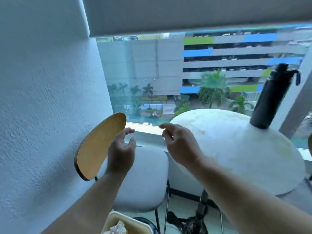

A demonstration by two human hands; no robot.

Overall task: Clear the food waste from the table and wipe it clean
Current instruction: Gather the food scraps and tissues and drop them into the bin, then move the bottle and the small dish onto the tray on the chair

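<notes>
Hovering beside the tan curved wooden chair back [99, 146], your left hand [120, 149] is empty, fingers loosely curled. Your right hand [180, 144], likewise relaxed and empty, hangs at the left edge of the stained round white table [244, 149], where a black bottle [271, 97] stands.

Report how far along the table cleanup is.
Done, it seems: no food scraps show on the round table, only a black bottle stands there, and a beige container at the bottom edge holds crumpled waste. In hand: nothing; the left hand and right hand are raised, loosely curled, empty. Left: yellowish stains mark the tabletop, so the wipe looks undone, and no cloth is in view.
</notes>
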